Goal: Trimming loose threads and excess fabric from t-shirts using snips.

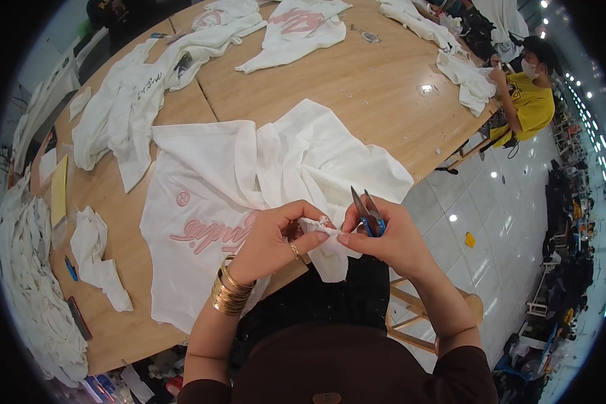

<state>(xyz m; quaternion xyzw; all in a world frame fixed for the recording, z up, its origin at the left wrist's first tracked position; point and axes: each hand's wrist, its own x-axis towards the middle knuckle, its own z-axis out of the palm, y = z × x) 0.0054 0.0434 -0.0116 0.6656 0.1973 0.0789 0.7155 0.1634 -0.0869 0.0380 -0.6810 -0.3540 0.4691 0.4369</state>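
Note:
A white garment (188, 161) with raised pink lettering lies spread on the table at its near edge. My left hand (276, 232) pinches a bunched edge (323, 232) of the white cloth between thumb and fingers. Close beside it, my right hand (390, 236) pinches the same edge. Small blue-handled scissors (368, 214) rest in the right hand, with the blades pointing up and apart, away from the cloth. A flap of the cloth hangs below the two hands. Part of the scissors' handle is hidden by my fingers.
More white garments (118, 114) lie across the wooden table (269, 91). A heap of white cloth (30, 289) lines the left edge, near a blue pen-like tool (71, 268). A person in a yellow top (530, 104) works at the right. A wooden stool (411, 313) stands beside me.

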